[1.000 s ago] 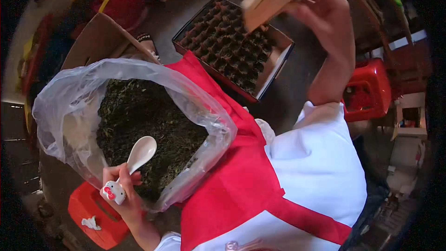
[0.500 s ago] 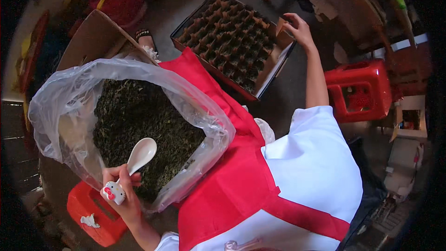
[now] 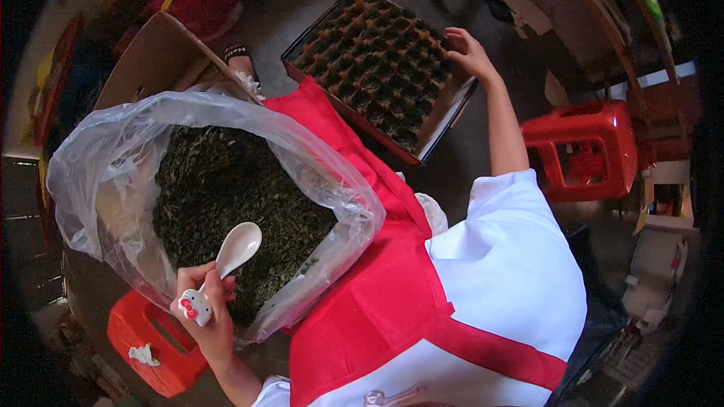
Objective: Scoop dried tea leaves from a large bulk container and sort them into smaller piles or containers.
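Soup spoon (image 3: 240, 245), white and glossy, hangs over the near part of the dark dried leaves (image 3: 219, 181) in the plastic bag (image 3: 83, 188) at left. The left hand (image 3: 213, 324) has its grip closed round the handle, bowl pointing far and right. It looks light and stiff, probably slippery, perhaps chippable; the handle suits holding. The right hand (image 3: 471, 54) is at the right side of the shallow box (image 3: 445, 113), fingers curled; I cannot tell whether its grip has anything.

A glossy red stool (image 3: 584, 130) sits at three o'clock, an orange-red stool (image 3: 169, 367) bearing a crumpled white scrap (image 3: 143, 355) at eight, a dark-red tub (image 3: 217, 13) near eleven.
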{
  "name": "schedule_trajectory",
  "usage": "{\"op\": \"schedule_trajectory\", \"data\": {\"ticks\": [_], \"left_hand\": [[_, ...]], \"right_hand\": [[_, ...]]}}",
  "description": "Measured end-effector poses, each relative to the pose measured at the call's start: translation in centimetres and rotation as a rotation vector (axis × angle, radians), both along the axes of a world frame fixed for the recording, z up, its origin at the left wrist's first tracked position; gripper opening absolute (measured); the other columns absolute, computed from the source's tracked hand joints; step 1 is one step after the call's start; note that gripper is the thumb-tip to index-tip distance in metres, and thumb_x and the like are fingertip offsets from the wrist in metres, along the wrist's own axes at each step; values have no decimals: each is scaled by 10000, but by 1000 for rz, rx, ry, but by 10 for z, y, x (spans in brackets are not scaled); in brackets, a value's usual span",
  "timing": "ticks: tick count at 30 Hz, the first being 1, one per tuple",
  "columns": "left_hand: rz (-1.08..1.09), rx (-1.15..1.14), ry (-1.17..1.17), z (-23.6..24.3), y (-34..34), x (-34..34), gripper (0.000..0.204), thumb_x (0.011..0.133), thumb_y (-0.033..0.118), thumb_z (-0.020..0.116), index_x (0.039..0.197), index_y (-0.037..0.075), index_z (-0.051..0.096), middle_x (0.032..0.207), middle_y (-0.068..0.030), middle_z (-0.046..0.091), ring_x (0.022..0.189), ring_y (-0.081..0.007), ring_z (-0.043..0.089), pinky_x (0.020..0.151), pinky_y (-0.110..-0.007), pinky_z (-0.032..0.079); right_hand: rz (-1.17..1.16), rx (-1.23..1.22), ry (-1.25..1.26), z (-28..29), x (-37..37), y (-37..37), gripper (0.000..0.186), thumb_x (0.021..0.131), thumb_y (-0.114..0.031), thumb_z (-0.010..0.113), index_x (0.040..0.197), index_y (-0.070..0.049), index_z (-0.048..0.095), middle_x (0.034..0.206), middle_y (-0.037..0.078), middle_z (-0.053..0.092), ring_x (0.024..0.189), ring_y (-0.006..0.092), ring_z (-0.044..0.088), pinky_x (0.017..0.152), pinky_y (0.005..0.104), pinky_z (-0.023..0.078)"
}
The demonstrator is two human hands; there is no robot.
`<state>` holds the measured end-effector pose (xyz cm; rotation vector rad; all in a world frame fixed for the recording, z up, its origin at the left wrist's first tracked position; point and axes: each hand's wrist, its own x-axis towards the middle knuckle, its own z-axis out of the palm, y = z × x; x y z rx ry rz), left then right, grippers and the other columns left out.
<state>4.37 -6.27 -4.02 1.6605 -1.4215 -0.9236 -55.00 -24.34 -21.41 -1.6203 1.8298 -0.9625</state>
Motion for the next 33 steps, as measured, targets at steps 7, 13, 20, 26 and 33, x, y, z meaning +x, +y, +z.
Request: {"op": "schedule_trajectory", "data": {"ticks": [7, 13, 20, 26, 33], "left_hand": [[-254, -86, -485, 1, -18, 7, 89, 893, 48, 624, 972, 8, 618, 765, -145, 679, 648, -210, 675, 606, -309, 522], [-440, -279, -722, -22, -42, 0, 159, 835, 43, 638, 969, 49, 553, 737, -157, 626, 670, -310, 644, 586, -412, 511], [-744, -244, -494, -40, -56, -35, 150, 852, 49, 599, 952, 18, 492, 742, -179, 621, 665, -344, 639, 601, -438, 520], [-668, -55, -286, -18, -53, -31, 114, 864, 48, 593, 944, 12, 521, 752, -190, 641, 662, -350, 645, 591, -422, 513], [-502, 277, 280, -20, -52, -36, 167, 923, 123, 554, 907, -40, 587, 718, -124, 671, 642, -184, 685, 593, -297, 546]], "right_hand": [[-104, -1, 51, 5, -14, -4, 446, 820, -44, 596, 1261, -93, 548, 1176, 98, 623, 1103, 211, 604, 920, 348, 490], [-193, -68, 239, 35, 19, -23, 336, 858, -117, 617, 1192, -88, 599, 1059, 93, 682, 1002, 207, 656, 890, 335, 503], [43, -302, 255, 119, 102, -51, 261, 910, -206, 625, 1131, -68, 633, 977, 65, 689, 961, 164, 659, 814, 316, 513], [-162, -9, 470, 106, 11, -29, 246, 931, -257, 609, 874, -18, 617, 775, 35, 654, 700, 89, 588, 640, 273, 469], [243, -139, 70, 178, 147, -31, 182, 960, -203, 592, 1031, -36, 595, 987, 28, 640, 924, 90, 592, 816, 247, 475]]}}
